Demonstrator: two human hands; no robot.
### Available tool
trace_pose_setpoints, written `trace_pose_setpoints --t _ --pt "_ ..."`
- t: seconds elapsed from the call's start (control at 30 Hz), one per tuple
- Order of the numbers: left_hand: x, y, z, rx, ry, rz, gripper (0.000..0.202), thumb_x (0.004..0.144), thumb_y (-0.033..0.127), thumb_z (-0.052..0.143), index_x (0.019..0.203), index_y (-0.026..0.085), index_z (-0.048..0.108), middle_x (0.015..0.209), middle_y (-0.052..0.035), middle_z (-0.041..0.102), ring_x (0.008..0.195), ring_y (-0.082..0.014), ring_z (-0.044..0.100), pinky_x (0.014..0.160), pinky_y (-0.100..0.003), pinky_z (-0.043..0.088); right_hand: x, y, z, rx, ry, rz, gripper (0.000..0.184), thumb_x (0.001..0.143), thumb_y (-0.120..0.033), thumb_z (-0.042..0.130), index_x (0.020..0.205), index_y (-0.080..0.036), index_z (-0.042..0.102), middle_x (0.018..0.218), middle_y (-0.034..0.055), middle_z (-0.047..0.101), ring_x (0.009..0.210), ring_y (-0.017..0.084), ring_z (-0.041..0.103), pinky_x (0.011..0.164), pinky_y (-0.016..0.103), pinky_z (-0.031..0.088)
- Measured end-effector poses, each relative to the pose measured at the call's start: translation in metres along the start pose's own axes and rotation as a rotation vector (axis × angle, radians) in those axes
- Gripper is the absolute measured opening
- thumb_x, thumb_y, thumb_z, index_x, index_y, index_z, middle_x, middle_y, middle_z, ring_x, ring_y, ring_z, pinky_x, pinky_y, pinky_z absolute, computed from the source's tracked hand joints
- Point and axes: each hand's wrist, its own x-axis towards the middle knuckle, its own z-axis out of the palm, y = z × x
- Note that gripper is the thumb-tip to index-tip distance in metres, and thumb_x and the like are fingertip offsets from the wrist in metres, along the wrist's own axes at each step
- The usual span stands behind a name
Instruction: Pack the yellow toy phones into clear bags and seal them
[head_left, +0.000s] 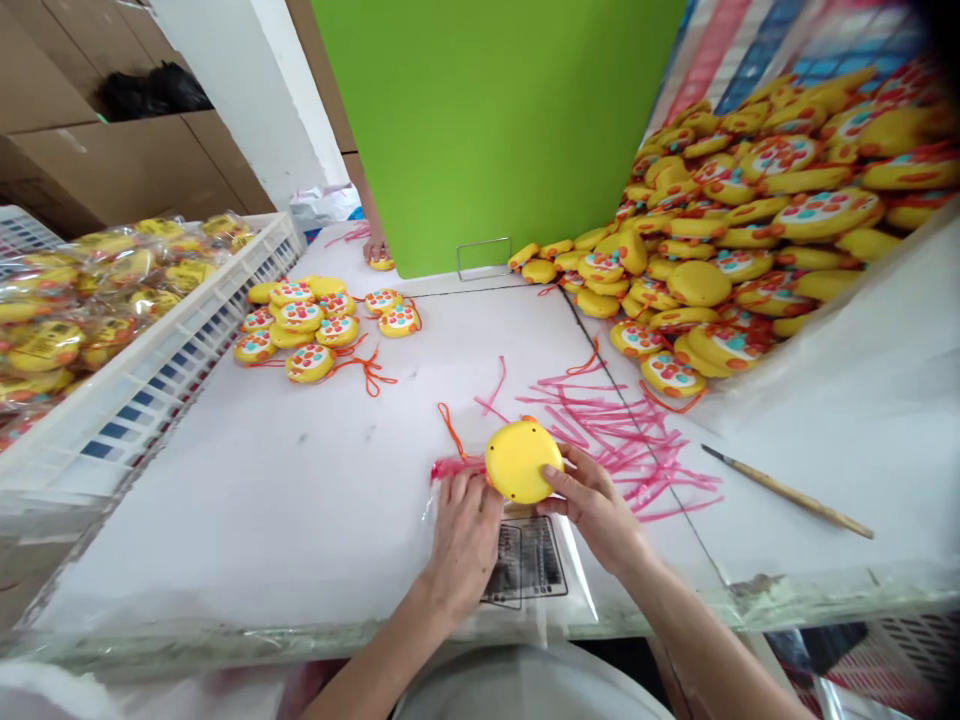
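Observation:
My right hand grips a round yellow plastic toy by its right edge, thumb on the flat back. Small dark holes dot that back, and an orange cord loop extends at its upper left. My left hand is closed at the upper left of a clear plastic bag with black print, beside a pink strip along the bag's top. Its fingertips are partly hidden near the toy's left edge. The bag lies flat on the white table beneath both hands.
Pink strips lie scattered right of centre, near a wooden-handled pointed tool. A large toy heap fills the right. More toys sit left; a white crate holds bagged ones. Behind a green board, another person's hand shows.

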Motion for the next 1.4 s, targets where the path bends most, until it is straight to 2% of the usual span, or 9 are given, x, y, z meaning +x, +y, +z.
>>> trace_pose_setpoints --t 0.23,0.33,0.47,0.73,0.97,1.07,1.17,1.27,1.4 --pt "0.002 -0.012 -0.004 -0.242 -0.038 -0.115 0.008 0.081 0.016 0.055 0.089 0.017 0.055 0.088 -0.0059 0.060 0.085 -0.0226 0.053 0.079 -0.042 0.046 -0.007 -0.011 -0.004 -0.129 -0.013 -0.038 0.046 0.077 -0.044 0.066 0.111 -0.021 0.046 0.089 0.0032 0.063 0.076 0.017 0.060 0.057 0.025 0.053" --pt "-0.007 -0.016 -0.006 -0.430 -0.013 -0.246 0.026 0.078 0.015 0.055 0.104 0.017 0.052 0.087 -0.0048 0.059 0.082 -0.0198 0.055 0.076 -0.037 0.048 -0.013 -0.014 -0.010 -0.215 -0.049 -0.032 0.046 0.080 -0.043 0.063 0.116 -0.021 0.044 0.094 0.0041 0.061 0.078 0.017 0.060 0.058 0.027 0.054" --pt "-0.013 -0.019 -0.009 -0.477 0.010 -0.175 0.049 0.077 0.007 0.047 0.125 0.016 0.044 0.091 -0.0062 0.061 0.084 -0.0188 0.057 0.079 -0.035 0.049 -0.020 -0.018 -0.016 -0.373 -0.165 0.022 0.039 0.083 -0.042 0.061 0.113 -0.018 0.052 0.093 0.0044 0.060 0.077 0.017 0.060 0.060 0.028 0.056" --pt "-0.011 -0.017 -0.007 -0.217 0.121 0.001 0.025 0.090 0.016 0.041 0.073 0.016 0.060 0.075 -0.0052 0.060 0.073 -0.0179 0.056 0.069 -0.032 0.048 -0.017 -0.020 0.005 -0.079 -0.190 0.058 0.037 0.082 -0.040 0.061 0.114 -0.023 0.051 0.099 0.0042 0.058 0.084 0.017 0.059 0.055 0.022 0.055" --pt "-0.008 0.001 -0.026 -0.158 0.265 0.155 0.024 0.089 0.017 0.048 0.068 0.016 0.058 0.064 -0.0023 0.058 0.063 -0.0143 0.052 0.066 -0.030 0.042 -0.014 -0.017 0.018 -0.913 -0.229 -0.228 0.037 0.094 -0.039 0.041 0.127 -0.023 0.036 0.076 -0.0009 0.057 0.053 0.012 0.054 0.051 0.025 0.046" --pt "-0.010 -0.002 -0.034 -0.194 0.270 0.129 0.025 0.088 0.021 0.052 0.064 0.016 0.056 0.061 -0.0017 0.055 0.063 -0.0145 0.049 0.066 -0.031 0.041 -0.016 -0.023 0.018 -1.055 -0.274 -0.270 0.036 0.095 -0.037 0.036 0.127 -0.020 0.038 0.068 -0.0006 0.057 0.056 0.015 0.058 0.055 0.026 0.045" --pt "-0.016 -0.014 -0.043 -0.294 0.334 0.061 0.008 0.085 0.020 0.056 0.080 0.017 0.062 0.075 -0.0039 0.061 0.077 -0.0172 0.053 0.075 -0.033 0.043 -0.016 -0.029 0.015 -1.016 -0.263 -0.232 0.037 0.096 -0.040 0.036 0.126 -0.019 0.039 0.059 -0.0033 0.053 0.051 0.015 0.057 0.050 0.025 0.042" --pt "-0.022 -0.027 -0.055 -0.460 0.405 -0.196 0.011 0.087 0.024 0.053 0.088 0.018 0.063 0.087 -0.0049 0.064 0.087 -0.0182 0.056 0.079 -0.031 0.044 -0.017 -0.032 0.013 -0.969 -0.254 -0.216 0.036 0.095 -0.041 0.037 0.123 -0.020 0.042 0.059 -0.0038 0.052 0.050 0.014 0.056 0.049 0.024 0.042" --pt "-0.020 -0.031 -0.067 -0.828 0.149 -0.591 0.027 0.090 0.038 0.045 0.086 0.018 0.061 0.076 -0.0022 0.066 0.077 -0.0160 0.061 0.071 -0.026 0.045 -0.017 -0.033 0.013 -0.963 -0.248 -0.215 0.037 0.094 -0.042 0.038 0.123 -0.020 0.043 0.060 -0.0036 0.053 0.051 0.014 0.055 0.049 0.024 0.041"
